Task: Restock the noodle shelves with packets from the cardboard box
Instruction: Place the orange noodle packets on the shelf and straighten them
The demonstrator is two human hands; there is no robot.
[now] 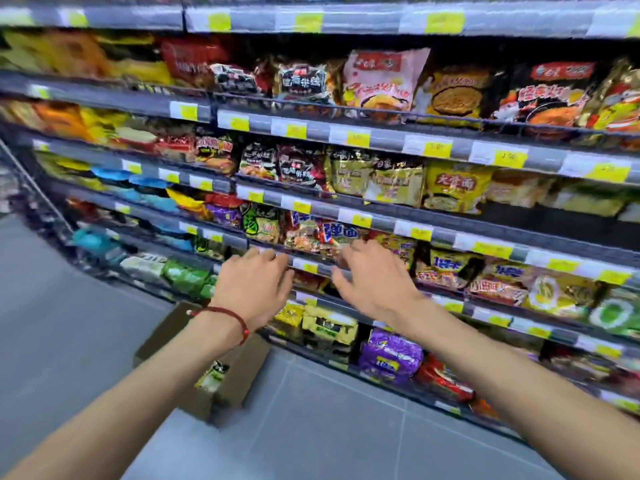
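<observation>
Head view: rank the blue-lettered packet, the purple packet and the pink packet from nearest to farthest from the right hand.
1. blue-lettered packet, just beyond the fingertips of the right hand.
2. purple packet, lower down, below the hand.
3. pink packet, high up, well above the hand.

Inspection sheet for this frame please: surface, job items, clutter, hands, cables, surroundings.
Surface: grey tiled floor; the box stands on it.
Job's things: cardboard box open, below the left forearm, with a white-green packet showing inside; noodle shelves stocked with packets.
Clutter: nothing seen.
Hands: left hand and right hand open, empty, reaching toward the shelves; contact unclear through blur.
Cables: nothing seen.
Surroundings: yellow price tags along shelf edges; red cord bracelet on left wrist.
</observation>
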